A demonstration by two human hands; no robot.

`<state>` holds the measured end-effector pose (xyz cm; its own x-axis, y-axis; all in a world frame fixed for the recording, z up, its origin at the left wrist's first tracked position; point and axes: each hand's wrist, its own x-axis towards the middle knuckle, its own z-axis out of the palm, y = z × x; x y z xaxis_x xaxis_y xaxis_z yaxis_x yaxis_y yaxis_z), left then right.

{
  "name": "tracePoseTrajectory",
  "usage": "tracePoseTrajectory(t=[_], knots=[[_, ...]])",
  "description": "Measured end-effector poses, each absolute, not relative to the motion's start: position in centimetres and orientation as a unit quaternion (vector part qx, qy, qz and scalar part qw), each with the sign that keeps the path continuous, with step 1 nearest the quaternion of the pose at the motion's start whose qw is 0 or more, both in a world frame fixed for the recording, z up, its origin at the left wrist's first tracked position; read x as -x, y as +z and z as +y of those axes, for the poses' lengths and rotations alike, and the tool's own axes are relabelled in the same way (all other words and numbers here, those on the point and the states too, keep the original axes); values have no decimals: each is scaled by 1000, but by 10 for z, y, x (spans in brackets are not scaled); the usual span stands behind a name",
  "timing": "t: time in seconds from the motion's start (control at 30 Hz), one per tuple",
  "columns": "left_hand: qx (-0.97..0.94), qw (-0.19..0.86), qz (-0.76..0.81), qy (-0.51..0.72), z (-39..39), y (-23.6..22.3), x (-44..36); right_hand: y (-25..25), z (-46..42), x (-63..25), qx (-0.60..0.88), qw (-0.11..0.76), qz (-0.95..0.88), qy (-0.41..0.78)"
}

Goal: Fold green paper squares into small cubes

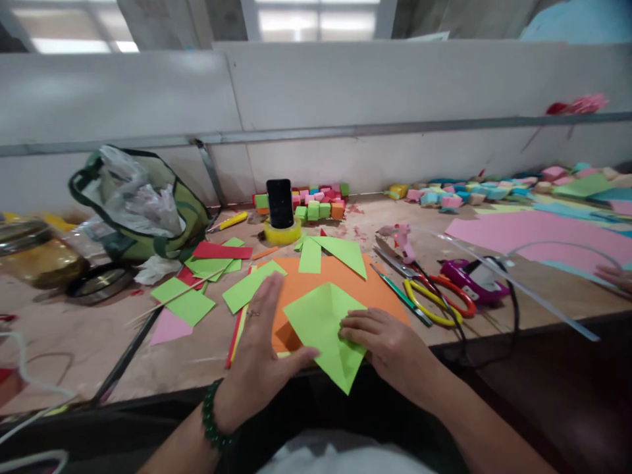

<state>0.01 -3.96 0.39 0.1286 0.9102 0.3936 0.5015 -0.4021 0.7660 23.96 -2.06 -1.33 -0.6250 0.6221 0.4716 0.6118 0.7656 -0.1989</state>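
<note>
A green sheet of paper (323,326), creased down its middle, is tilted above the table's front edge with one corner pointing toward me. My right hand (390,342) grips its right side, the fingers curled over the top face. Fingers stretched and thumb apart, my left hand (266,342) is at the paper's left; the thumb tip touches or nearly touches its lower left edge. Beneath lies orange paper (385,289). Green strips (310,255) and a cut green piece (345,252) rest on its far side, and another green piece (249,288) lies beyond my left hand.
Scissors (434,303), a green pen-like tool (402,296), a pink glue gun (405,243) and a purple device (476,280) with cables lie right. A phone (280,203) stands on a tape roll (282,232). Left are a green bag (182,204) and a jar (39,253). Another person's hand (615,276) shows far right.
</note>
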Motion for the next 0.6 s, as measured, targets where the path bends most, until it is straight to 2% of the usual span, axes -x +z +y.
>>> tracePoseTrajectory(t=[0.07,0.17,0.27,0.4,0.6], knots=[[-838,162,425,302,-36,7,7,-17,-22,-242,355,257,-897,53],[-892,168,383,173,-30,9,6,-15,-25,-244,374,260,-881,125],[-867,191,432,160,-23,6,1,-10,-23,-248,404,257,-855,200],[-818,209,507,171,-13,2,-3,-5,-9,-254,505,214,-803,234],[-776,141,599,136,1,3,-13,3,12,-253,591,154,-751,250]])
